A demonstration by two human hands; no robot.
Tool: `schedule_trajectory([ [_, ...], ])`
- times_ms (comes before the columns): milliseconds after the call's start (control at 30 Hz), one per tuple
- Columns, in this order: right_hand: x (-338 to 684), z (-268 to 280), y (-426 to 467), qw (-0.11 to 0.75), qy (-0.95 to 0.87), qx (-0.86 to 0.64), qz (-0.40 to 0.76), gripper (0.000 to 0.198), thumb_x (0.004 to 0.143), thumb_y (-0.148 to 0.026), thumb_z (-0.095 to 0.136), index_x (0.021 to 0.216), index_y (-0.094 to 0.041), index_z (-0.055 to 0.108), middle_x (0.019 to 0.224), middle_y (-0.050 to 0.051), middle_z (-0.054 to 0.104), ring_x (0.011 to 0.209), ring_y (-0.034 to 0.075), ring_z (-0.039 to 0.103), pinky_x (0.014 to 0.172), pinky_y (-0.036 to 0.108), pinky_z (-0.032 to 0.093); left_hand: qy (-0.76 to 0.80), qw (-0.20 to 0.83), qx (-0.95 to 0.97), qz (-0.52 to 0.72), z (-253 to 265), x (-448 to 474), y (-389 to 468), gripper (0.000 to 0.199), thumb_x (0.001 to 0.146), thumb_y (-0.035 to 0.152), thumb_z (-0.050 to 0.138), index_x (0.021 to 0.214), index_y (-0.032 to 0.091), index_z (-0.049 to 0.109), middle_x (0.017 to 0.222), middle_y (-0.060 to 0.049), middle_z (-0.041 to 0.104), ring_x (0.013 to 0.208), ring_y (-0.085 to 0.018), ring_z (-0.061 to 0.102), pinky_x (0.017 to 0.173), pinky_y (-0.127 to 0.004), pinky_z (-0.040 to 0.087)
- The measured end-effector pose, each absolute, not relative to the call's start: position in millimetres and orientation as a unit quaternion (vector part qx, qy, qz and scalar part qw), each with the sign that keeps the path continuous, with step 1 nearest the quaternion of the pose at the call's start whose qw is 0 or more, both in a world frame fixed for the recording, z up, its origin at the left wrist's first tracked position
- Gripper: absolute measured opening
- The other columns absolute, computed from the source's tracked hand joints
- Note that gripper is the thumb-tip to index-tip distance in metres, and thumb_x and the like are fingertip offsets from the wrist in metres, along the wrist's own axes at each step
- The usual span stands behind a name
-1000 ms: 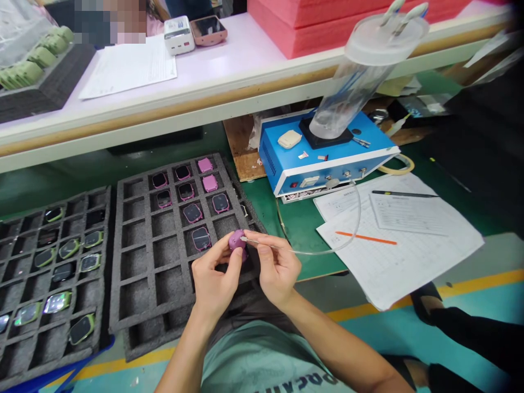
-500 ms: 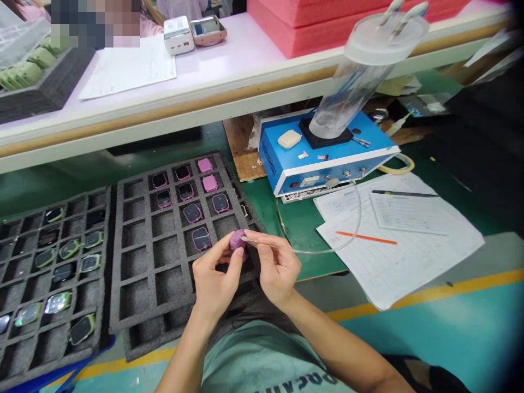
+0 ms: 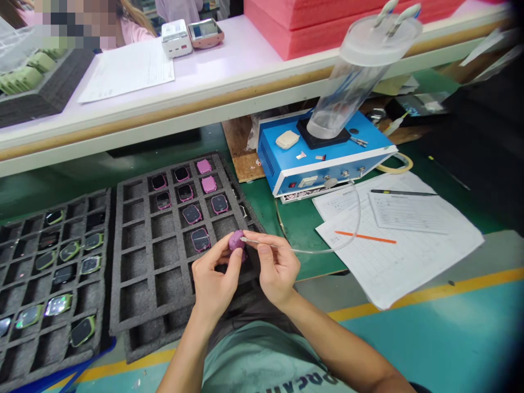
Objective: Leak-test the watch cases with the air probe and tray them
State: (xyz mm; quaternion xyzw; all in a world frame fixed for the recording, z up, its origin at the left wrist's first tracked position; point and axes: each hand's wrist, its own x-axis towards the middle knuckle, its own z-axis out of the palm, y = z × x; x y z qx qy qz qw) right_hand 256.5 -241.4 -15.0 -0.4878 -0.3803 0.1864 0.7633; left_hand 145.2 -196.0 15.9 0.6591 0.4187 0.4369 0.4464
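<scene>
Between the thumb and fingers of my left hand (image 3: 216, 273) is a purple watch case (image 3: 236, 240), its screen side not visible to me. My right hand (image 3: 279, 267) pinches a thin metal-tipped probe (image 3: 256, 242), and the tip touches or nearly touches the case's edge. From the probe a clear tube (image 3: 327, 250) curves up to the front of a blue box-shaped machine (image 3: 327, 158). Below and left of my hands lies a grey foam tray (image 3: 135, 266) with purple-framed watches (image 3: 201, 239) and pink cases (image 3: 209, 184) in some pockets.
Another foam tray (image 3: 107, 245) at the left holds green-framed watches (image 3: 82, 331). Papers (image 3: 426, 245) with an orange stick (image 3: 364, 237) and a black pen (image 3: 403, 192) lie at the right. A clear cylinder (image 3: 344, 93) stands on the machine. Beyond the raised shelf (image 3: 229, 60) sits another person.
My hands, the purple watch case and the probe keep almost the same pose. The view has shifted very slightly, and the person across the shelf has moved a little.
</scene>
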Motion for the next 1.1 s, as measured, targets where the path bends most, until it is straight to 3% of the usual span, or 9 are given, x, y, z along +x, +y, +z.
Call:
schedule_trajectory([
  [1100,256.9,-13.7,-236.2,0.767,-0.383,-0.476,0.195,0.018,0.105,-0.020,0.058,0.115,-0.025,0.072,0.113,0.007,0.080,0.106,0.019,0.079,0.094,0.035,0.067,0.432,0.409,0.677,0.434,19.7,144.5,-189.7,0.030,0.088,0.027,0.075,0.116,0.017,0.081,0.097,-0.006,0.083,0.071,-0.018,0.079,0.068,-0.024,0.066],
])
